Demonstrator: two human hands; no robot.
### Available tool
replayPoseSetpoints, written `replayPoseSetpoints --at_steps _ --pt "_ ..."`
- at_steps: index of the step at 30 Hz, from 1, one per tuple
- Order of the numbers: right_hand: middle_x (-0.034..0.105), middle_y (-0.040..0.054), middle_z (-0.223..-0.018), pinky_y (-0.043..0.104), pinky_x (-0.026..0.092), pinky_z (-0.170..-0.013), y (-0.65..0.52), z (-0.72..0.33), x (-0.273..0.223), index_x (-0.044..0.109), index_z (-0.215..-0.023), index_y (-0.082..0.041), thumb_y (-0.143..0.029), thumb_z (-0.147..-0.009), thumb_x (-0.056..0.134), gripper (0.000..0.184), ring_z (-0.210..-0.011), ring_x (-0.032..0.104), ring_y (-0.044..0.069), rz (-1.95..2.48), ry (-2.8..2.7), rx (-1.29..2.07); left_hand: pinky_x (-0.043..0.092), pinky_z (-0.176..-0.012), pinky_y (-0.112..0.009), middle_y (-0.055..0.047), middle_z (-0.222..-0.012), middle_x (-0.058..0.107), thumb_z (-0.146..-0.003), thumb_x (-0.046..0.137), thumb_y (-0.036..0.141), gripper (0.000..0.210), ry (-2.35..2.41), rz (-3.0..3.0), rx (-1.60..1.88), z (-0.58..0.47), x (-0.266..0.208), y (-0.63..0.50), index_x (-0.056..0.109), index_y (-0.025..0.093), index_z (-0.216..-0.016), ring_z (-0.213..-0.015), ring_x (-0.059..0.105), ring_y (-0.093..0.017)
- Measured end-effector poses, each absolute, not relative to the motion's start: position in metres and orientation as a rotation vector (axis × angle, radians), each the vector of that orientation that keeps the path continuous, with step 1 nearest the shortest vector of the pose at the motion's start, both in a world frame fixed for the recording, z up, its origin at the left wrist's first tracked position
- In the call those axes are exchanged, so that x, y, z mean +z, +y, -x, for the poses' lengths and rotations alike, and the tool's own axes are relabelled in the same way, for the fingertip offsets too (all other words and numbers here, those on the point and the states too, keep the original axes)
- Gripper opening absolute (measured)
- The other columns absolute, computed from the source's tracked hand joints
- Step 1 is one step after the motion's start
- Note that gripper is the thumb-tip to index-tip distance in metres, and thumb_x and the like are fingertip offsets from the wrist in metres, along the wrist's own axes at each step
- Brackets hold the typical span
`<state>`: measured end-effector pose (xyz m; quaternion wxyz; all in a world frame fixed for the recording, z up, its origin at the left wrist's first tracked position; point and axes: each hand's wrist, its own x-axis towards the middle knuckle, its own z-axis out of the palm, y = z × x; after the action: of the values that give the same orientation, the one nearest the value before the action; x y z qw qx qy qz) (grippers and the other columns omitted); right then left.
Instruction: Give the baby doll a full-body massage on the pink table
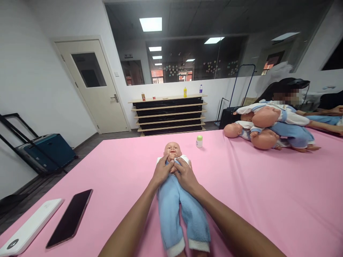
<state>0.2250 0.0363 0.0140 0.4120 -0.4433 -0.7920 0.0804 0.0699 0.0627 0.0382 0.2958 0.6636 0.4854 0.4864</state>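
A baby doll (171, 200) in light blue trousers and a white top lies face up in front of me, its feet toward me. My left hand (163, 170) is closed around one of the doll's arms, thumb over the small hand on its chest. On the other side my right hand (184, 175) is wrapped around the other arm, fingers near the doll's chest. Both of my thumbs almost meet at the doll's small hands, which are partly covered. Beyond the doll's head, to the right, stands a small white jar with a green lid (199, 141).
A pink-covered table (120, 171) carries everything. A black phone (70, 218) and a white power bank (32, 226) lie at left. More baby dolls (268, 123) are piled at the far right, near another person (278, 89). A low shelf (168, 110) stands beyond the table.
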Motion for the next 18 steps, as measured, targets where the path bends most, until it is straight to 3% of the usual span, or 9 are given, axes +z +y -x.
replayPoseSetpoints --at_steps 2,4,7,10,12,15,18 --pt "0.054 0.0085 -0.133 0.055 0.031 -0.109 0.037 -0.233 0.014 0.062 -0.120 -0.027 -0.017 -0.086 0.054 0.037 -0.129 0.045 0.027 1.108 -1.896 0.256 0.043 -0.098 -0.035 -0.006 -0.105 0.069 -0.074 0.068 0.028 0.030 1.351 -1.627 1.422 -0.058 0.039 0.067 0.069 0.017 -0.103 -0.100 0.062 -0.021" --pt "0.057 0.0087 -0.130 0.047 0.038 -0.106 0.040 -0.247 0.014 0.060 -0.123 -0.025 -0.024 -0.090 0.051 0.034 -0.124 0.050 0.024 1.073 -1.715 0.368 0.044 -0.097 -0.033 -0.003 -0.092 0.068 -0.069 0.072 0.024 0.022 1.374 -1.349 1.613 -0.038 0.036 0.072 0.069 0.017 -0.089 -0.094 0.061 -0.018" --pt "0.058 0.0091 -0.131 0.042 0.041 -0.105 0.053 -0.276 0.010 0.058 -0.126 -0.021 -0.037 -0.092 0.049 0.039 -0.121 0.053 0.023 1.127 -1.283 0.480 0.046 -0.094 -0.032 -0.001 -0.087 0.063 -0.073 0.070 0.029 0.020 1.416 -0.952 1.812 -0.002 0.025 0.076 0.062 0.017 -0.086 -0.090 0.059 -0.015" --pt "0.044 0.0083 -0.147 0.042 0.035 -0.112 0.067 -0.304 -0.005 0.055 -0.130 -0.020 -0.044 -0.088 0.051 0.048 -0.136 0.040 0.023 1.199 -0.814 0.535 0.052 -0.085 -0.034 0.001 -0.087 0.057 -0.081 0.062 0.029 0.017 1.432 -0.629 1.874 0.024 0.004 0.072 0.054 0.019 -0.093 -0.084 0.059 -0.014" --pt "0.031 0.0049 -0.155 0.040 0.041 -0.107 0.073 -0.315 -0.021 0.047 -0.139 -0.024 -0.043 -0.086 0.053 0.057 -0.139 0.036 0.023 1.158 -0.581 0.708 0.054 -0.080 -0.036 0.001 -0.085 0.055 -0.083 0.059 0.025 0.014 1.405 -0.444 1.875 0.031 -0.011 0.067 0.050 0.020 -0.093 -0.082 0.060 -0.014" --pt "0.023 0.0009 -0.158 0.042 0.053 -0.092 0.076 -0.321 -0.039 0.032 -0.147 -0.036 -0.040 -0.081 0.056 0.070 -0.132 0.046 0.023 1.054 -0.410 0.975 0.055 -0.082 -0.038 0.000 -0.088 0.055 -0.085 0.055 0.023 0.011 1.348 -0.276 1.885 0.033 -0.026 0.063 0.048 0.021 -0.093 -0.084 0.062 -0.014" --pt "0.036 0.0028 -0.151 0.047 0.056 -0.083 0.073 -0.317 -0.035 0.022 -0.148 -0.043 -0.040 -0.082 0.056 0.074 -0.117 0.059 0.023 1.003 -0.446 1.085 0.055 -0.086 -0.038 -0.001 -0.092 0.057 -0.090 0.051 0.032 0.012 1.272 -0.244 1.926 0.026 -0.021 0.066 0.049 0.021 -0.093 -0.090 0.063 -0.015"
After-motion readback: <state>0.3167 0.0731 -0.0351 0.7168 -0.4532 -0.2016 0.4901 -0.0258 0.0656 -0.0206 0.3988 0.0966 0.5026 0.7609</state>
